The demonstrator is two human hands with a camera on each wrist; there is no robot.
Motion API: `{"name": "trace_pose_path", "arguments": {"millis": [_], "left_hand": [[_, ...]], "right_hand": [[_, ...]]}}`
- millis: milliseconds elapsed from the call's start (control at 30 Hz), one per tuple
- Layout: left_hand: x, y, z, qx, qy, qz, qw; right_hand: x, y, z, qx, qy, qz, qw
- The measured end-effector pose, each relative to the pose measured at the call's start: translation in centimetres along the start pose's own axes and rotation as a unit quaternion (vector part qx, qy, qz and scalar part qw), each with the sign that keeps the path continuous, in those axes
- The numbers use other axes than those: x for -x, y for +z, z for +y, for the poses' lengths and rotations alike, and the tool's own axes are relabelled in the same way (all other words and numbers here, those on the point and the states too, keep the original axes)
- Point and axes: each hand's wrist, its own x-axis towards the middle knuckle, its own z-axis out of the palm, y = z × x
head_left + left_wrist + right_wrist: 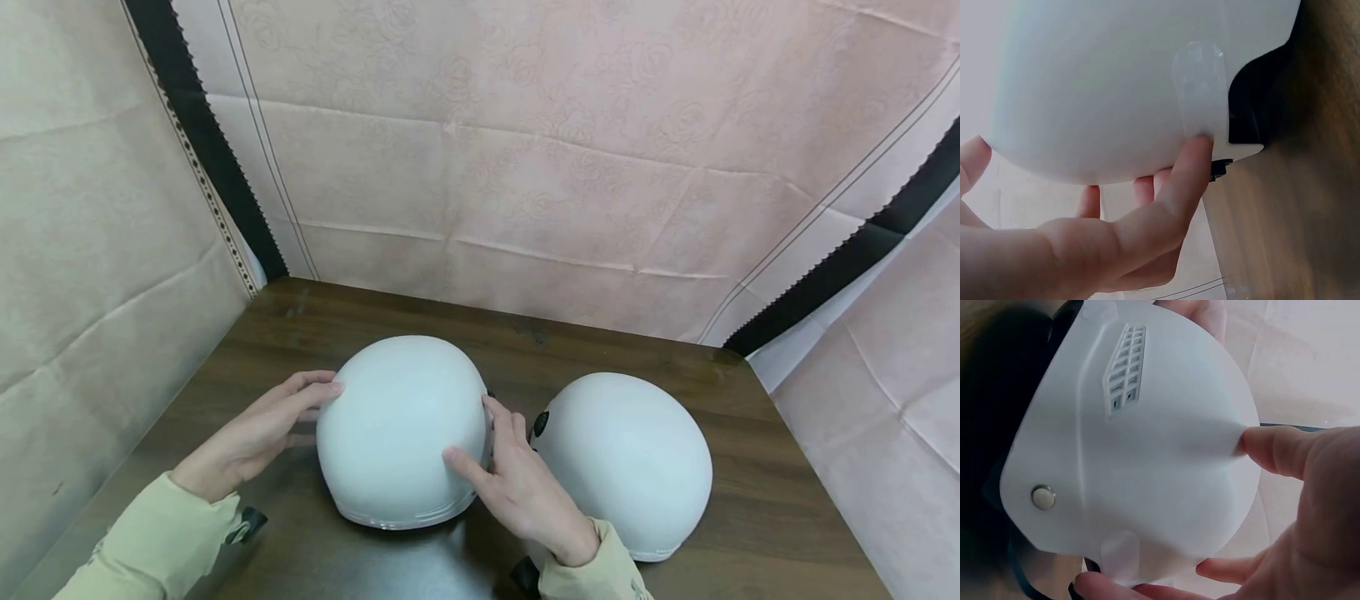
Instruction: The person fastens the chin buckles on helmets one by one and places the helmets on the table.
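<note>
A white helmet [401,433] sits on the table between both hands, dome up. At its left side, my left hand [258,429] touches the shell with its fingertips. In the left wrist view, one fingertip presses beside a clear tape strip [1200,87] near the black-trimmed rim. My right hand [528,483] lies against the right side, thumb on the front of the shell and fingers spread along the edge. The right wrist view shows a slotted vent [1125,369], a metal snap [1043,497] and a dark strap [1019,572]. The helmet's inside is hidden.
A second white helmet [622,467] with a round black vent [541,423] stands just right of my right hand. The brown wooden table [765,500] is bounded by a pale patterned cloth [487,167] at the back and at both sides.
</note>
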Motion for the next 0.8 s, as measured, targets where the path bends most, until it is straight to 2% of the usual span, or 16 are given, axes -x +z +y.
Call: {"name": "trace_pose_path", "arguments": {"millis": [300,500,800], "left_hand": [[-0.2,-0.2,-0.4,0.001,0.011,0.003,0.9999],[-0.3,-0.1,-0.4,-0.004,0.007,0.003,1.0],[-0.5,0.2,-0.3,-0.039,0.006,0.016,0.9991]], "right_hand": [[-0.1,0.6,0.5,-0.014,0.008,-0.028,0.9995],[-0.2,0.8,0.7,-0.02,0.014,-0.037,0.999],[-0.3,1.2,0.9,-0.033,0.022,-0.049,0.998]]}}
